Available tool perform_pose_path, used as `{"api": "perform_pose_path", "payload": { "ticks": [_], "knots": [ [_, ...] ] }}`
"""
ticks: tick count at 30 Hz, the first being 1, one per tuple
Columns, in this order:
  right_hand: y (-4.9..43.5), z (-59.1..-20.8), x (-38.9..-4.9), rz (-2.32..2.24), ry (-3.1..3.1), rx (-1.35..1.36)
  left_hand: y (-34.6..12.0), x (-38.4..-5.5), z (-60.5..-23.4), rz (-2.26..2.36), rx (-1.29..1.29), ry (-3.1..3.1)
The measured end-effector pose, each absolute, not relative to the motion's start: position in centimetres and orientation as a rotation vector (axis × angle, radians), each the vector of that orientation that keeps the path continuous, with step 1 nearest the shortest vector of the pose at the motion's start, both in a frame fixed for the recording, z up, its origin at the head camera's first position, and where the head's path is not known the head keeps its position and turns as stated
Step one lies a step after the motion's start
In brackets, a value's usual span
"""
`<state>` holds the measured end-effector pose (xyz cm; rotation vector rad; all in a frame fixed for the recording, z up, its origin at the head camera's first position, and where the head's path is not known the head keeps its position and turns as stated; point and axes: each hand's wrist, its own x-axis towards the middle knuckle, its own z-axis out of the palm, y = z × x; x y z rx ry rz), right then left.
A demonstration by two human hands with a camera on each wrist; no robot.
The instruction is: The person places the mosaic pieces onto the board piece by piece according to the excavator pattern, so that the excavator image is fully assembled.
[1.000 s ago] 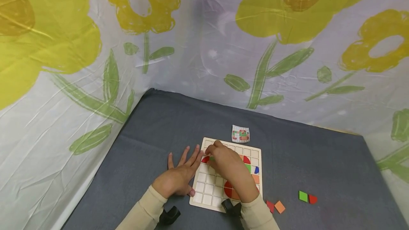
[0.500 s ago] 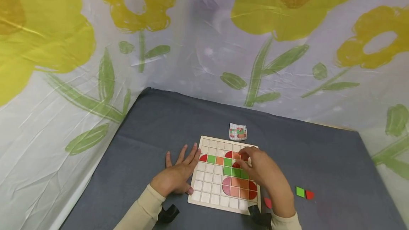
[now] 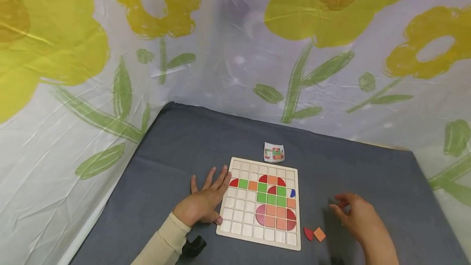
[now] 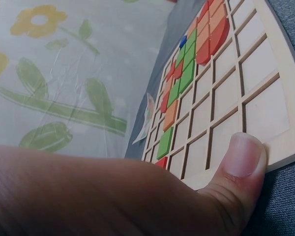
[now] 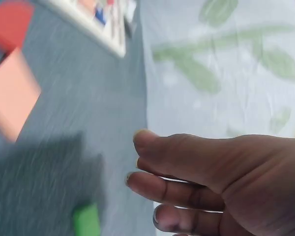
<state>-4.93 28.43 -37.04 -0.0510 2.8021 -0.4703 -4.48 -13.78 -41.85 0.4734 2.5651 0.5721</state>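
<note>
My left hand rests with spread fingers on the left edge of a wooden grid board. In the left wrist view its thumb presses on the board's corner rim. Red quarter-circles, orange squares and green squares fill some of the board's cells, and a blue piece lies near its right side. Off the board to the right, my right hand hovers over the table, fingers loosely bent and holding nothing. A green square shows below it in the right wrist view.
A small printed card with a coloured grid pattern lies behind the board. Right of the board's near corner are a loose red quarter-circle and an orange square. Flower-printed cloth hangs behind the dark-covered table.
My right hand has moved from the board's left part across to its upper right, then off to the right above the table. My left hand stays on the board's edge.
</note>
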Motion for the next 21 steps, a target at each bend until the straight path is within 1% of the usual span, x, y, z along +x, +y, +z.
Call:
{"api": "perform_pose_path", "payload": {
  "ticks": [4, 8, 16, 21],
  "knots": [
    [30.5, -37.8, -4.4, -0.452, 2.75, 0.005, -13.9, -4.4, -41.7, 0.575, 0.477, 2.565],
    [31.6, -38.5, -3.7, -0.418, 2.735, 0.07, -13.8, -4.3, -41.6, 0.586, 0.478, 2.563],
    [32.1, -39.2, -2.8, -0.387, 2.725, 0.155, -13.8, -4.3, -41.6, 0.6, 0.47, 2.568],
    [32.0, -39.5, -2.8, -0.403, 2.713, 0.156, -13.8, -4.4, -41.4, 0.593, 0.47, 2.561]
  ]
}}
